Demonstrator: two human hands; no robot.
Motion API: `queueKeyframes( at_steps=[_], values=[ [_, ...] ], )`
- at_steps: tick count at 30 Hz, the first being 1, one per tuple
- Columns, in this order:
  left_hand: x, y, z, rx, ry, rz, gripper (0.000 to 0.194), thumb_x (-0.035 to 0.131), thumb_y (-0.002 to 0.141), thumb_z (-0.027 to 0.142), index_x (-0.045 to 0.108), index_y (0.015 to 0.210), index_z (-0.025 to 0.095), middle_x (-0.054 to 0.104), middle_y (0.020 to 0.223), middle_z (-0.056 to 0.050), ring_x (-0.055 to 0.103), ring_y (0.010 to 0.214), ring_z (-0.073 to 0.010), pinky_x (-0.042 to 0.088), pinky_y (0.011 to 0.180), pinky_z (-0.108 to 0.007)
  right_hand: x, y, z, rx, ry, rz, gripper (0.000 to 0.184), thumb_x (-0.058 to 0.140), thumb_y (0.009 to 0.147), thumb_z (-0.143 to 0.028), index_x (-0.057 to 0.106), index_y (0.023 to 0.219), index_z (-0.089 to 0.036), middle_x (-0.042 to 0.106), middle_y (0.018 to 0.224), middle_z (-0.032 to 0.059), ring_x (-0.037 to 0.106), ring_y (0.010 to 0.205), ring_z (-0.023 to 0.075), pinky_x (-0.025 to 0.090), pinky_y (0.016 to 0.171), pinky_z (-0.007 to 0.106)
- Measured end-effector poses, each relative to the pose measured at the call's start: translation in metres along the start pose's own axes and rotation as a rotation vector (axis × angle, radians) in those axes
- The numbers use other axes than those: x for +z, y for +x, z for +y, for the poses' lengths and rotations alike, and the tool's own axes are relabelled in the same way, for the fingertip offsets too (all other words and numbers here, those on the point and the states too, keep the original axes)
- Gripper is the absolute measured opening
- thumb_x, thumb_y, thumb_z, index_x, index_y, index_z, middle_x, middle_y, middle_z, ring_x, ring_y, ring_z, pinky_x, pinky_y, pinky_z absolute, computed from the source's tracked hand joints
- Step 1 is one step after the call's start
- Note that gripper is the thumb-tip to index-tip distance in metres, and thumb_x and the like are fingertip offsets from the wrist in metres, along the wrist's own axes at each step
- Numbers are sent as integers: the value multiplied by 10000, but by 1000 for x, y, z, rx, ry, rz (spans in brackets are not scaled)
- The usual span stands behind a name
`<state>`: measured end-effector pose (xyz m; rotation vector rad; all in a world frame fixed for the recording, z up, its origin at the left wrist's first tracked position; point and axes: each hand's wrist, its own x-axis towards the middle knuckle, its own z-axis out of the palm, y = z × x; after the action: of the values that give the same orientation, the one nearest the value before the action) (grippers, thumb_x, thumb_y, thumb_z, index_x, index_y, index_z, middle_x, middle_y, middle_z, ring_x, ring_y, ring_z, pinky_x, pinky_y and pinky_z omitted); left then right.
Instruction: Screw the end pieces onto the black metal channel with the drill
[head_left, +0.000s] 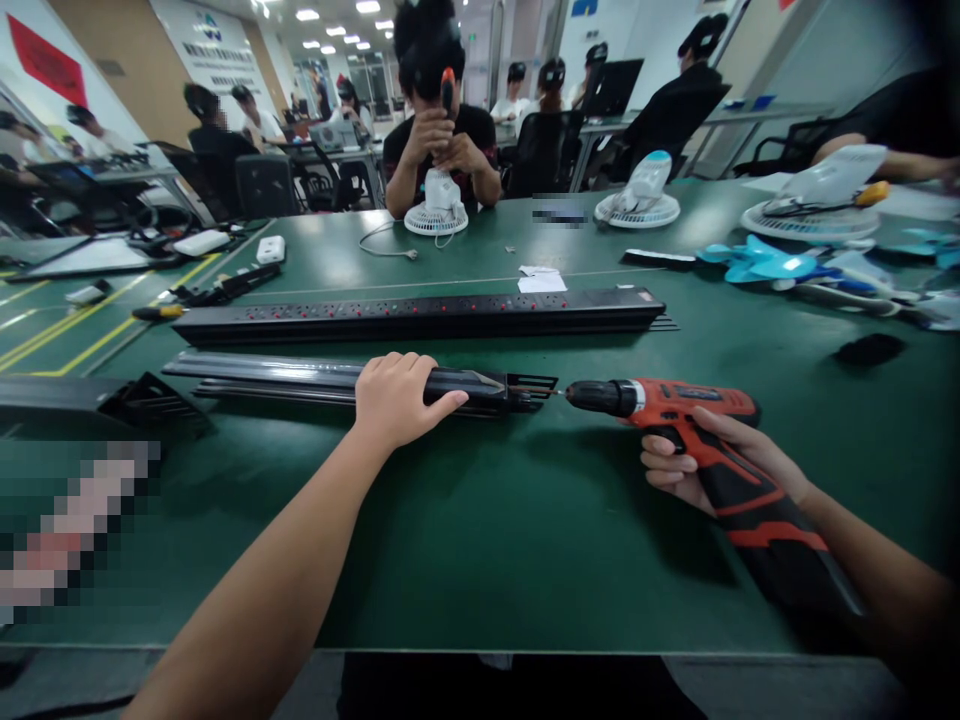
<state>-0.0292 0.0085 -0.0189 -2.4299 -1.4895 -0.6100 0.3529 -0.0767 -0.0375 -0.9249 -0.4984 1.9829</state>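
Note:
My left hand [397, 400] grips a long black metal housing [300, 373] from above, its thumb stretched along the side. Slotted black end pieces [532, 388] stick out at the right end of the housing. In my right hand [679, 465] is a red and black cordless drill [675, 400], held by its handle, a finger near the trigger. The drill points left, and its bit tip is close to the slotted end; whether it touches I cannot tell. Behind the housing lies a long black power strip [420, 310] with red marks along its top.
A black profile [60, 395] lies at the left. Across the green table [480, 540], a person works on a small white fan [436, 215] with a screwdriver [448, 90]. More fans [637, 205] and blue fan blades [757, 262] are at the right. White paper [541, 280] lies behind the strip.

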Motion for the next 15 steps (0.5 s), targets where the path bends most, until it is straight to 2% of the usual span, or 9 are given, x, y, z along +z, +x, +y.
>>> queueKeyframes(
  at_steps=[15],
  values=[
    [-1,1,0,4,-24,-20,629,418,945,761,708,1040,210,740,962,-92,658,929,-316,456,852,-461,-2,1,1,8,33,-5,319,454,753,-492,516,945,-244,506,712,-8,358,490,89,409,471,276]
  ],
)
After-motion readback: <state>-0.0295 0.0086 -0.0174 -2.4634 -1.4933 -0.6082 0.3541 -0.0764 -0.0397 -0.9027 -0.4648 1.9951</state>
